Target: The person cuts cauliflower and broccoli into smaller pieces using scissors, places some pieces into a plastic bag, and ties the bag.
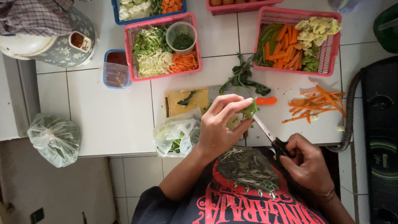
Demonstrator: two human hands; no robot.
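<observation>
Left hand: the left hand (217, 124) is curled, and its fingertips pinch a small green vegetable piece (250, 110) just above the counter edge.
Right hand: the right hand (306, 162) is wrapped tight around the black handle of a knife (268, 133).
Knife: its thin blade points up and left, and the tip touches the green vegetable piece.
Under the hands: a white tiled counter (107, 116) with a yellow cutting board (187, 101) just past the left hand. A dark green leaf lies on the board.
Near the left wrist: a clear plastic bag of greens (176, 135) sits at the counter edge, touching the board.
Past the fingers: a bunch of dark leafy greens (243, 79) and one orange carrot chunk (266, 100) lie on the tiles.
To the right: a loose pile of carrot strips (317, 103) lies on the counter.
Farther back, right: a pink basket (335, 49) holds carrot sticks, green beans and pale cauliflower.
Farther back, middle: another pink basket (163, 76) holds shredded cabbage, greens, grated carrot and a clear cup of dark chopped herbs.
Beside it: a small blue tub (116, 68) with red sauce.
Far left: a rice cooker (54, 39) on the counter, and a tied plastic bag (54, 139) lower down beside the counter.
</observation>
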